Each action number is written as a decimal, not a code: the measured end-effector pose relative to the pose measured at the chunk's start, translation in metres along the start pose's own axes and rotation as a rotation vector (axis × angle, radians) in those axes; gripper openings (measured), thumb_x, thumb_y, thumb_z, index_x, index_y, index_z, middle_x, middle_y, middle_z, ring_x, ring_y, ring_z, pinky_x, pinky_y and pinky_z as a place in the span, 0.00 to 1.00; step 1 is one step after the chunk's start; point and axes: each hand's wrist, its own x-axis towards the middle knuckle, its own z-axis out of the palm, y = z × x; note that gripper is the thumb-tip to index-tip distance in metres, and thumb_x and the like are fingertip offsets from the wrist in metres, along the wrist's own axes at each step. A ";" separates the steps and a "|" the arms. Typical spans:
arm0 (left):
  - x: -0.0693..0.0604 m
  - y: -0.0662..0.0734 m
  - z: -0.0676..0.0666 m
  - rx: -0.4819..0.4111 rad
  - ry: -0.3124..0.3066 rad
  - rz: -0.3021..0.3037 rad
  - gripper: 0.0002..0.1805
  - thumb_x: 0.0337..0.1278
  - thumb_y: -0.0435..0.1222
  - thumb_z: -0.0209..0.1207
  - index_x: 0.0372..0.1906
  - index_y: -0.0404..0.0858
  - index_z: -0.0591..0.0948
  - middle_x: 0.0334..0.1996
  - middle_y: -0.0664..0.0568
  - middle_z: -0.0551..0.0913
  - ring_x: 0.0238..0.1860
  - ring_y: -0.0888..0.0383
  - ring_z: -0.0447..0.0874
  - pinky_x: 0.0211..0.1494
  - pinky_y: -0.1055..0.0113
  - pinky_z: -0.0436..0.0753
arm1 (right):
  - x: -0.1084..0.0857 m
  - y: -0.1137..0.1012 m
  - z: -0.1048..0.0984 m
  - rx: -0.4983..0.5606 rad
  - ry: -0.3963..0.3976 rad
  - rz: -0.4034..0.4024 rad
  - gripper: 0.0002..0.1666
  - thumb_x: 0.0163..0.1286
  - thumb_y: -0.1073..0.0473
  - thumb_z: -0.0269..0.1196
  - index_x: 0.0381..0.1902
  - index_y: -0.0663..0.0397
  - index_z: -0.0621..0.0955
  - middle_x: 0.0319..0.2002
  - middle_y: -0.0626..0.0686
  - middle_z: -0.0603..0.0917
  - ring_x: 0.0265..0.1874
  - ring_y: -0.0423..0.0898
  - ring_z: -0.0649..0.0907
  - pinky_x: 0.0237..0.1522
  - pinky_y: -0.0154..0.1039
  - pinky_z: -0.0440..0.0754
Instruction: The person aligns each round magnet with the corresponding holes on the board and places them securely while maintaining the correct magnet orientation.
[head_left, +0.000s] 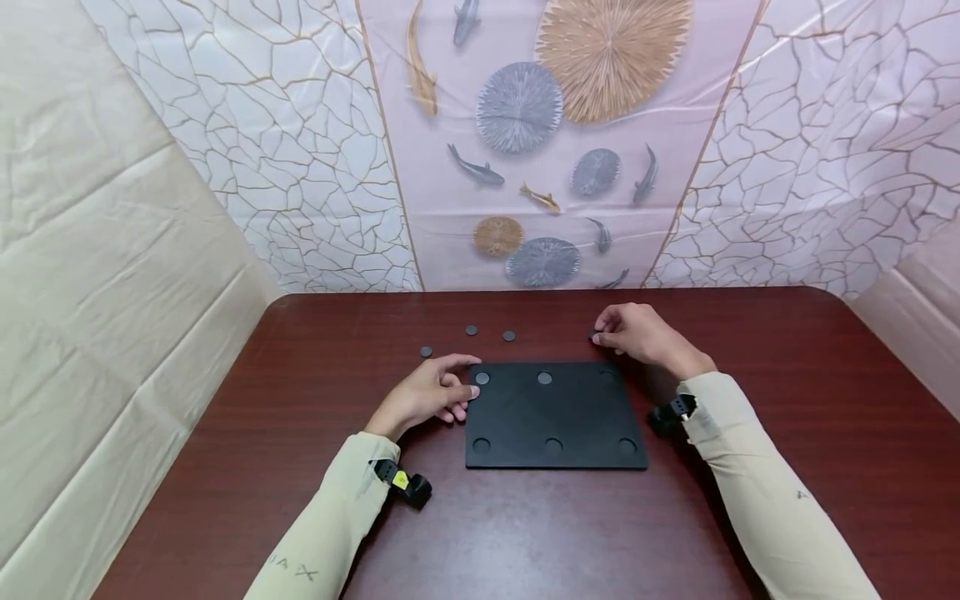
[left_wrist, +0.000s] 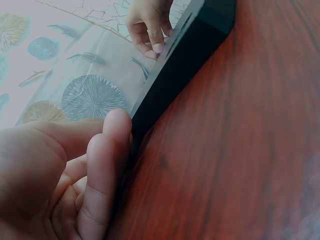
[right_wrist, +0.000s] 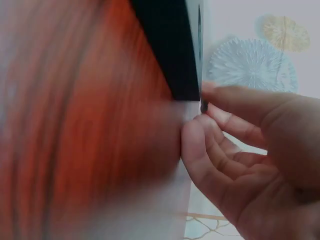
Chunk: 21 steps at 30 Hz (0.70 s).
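A black rectangular board (head_left: 551,417) with round recesses lies on the table. Grey discs fill its back-left recess (head_left: 482,378) and back-middle recess (head_left: 545,378). My left hand (head_left: 431,392) touches the board's left edge near the back corner, thumb and index finger spread; in the left wrist view, its fingertips (left_wrist: 117,125) meet the board's side. Beyond the back-right corner, my right hand (head_left: 637,337) pinches a small dark disc (head_left: 595,335) between thumb and fingers. Only a sliver of that disc (right_wrist: 204,106) shows in the right wrist view.
Three loose dark discs, a left one (head_left: 426,352), a middle one (head_left: 472,331) and a right one (head_left: 509,336), lie behind the board on the reddish-brown table (head_left: 300,467). A patterned cloth (head_left: 525,167) hangs behind the table's back edge.
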 end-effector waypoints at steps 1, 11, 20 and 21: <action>0.000 0.000 0.001 0.002 -0.002 0.003 0.30 0.72 0.32 0.65 0.75 0.45 0.73 0.28 0.46 0.82 0.23 0.58 0.86 0.26 0.68 0.85 | -0.001 0.000 0.000 0.001 0.001 0.000 0.08 0.76 0.64 0.66 0.46 0.65 0.82 0.39 0.60 0.86 0.28 0.45 0.85 0.33 0.40 0.87; 0.001 0.000 0.003 0.008 0.000 0.000 0.30 0.72 0.32 0.65 0.75 0.46 0.74 0.28 0.46 0.82 0.23 0.57 0.86 0.26 0.68 0.85 | -0.003 -0.003 0.002 -0.141 -0.028 -0.055 0.11 0.75 0.65 0.66 0.49 0.68 0.83 0.39 0.60 0.86 0.35 0.50 0.84 0.38 0.45 0.83; 0.000 0.000 0.000 0.001 0.001 -0.002 0.31 0.72 0.32 0.65 0.76 0.45 0.73 0.28 0.46 0.82 0.23 0.57 0.85 0.26 0.68 0.85 | -0.005 -0.001 0.000 -0.073 -0.032 -0.053 0.10 0.77 0.63 0.65 0.50 0.64 0.86 0.39 0.58 0.87 0.29 0.47 0.83 0.33 0.42 0.82; 0.000 0.000 0.000 -0.001 0.002 -0.004 0.30 0.72 0.32 0.65 0.76 0.45 0.73 0.28 0.46 0.82 0.23 0.57 0.85 0.26 0.68 0.85 | -0.006 -0.002 0.000 -0.068 -0.027 -0.060 0.10 0.77 0.63 0.65 0.50 0.64 0.86 0.39 0.58 0.87 0.30 0.47 0.83 0.34 0.42 0.82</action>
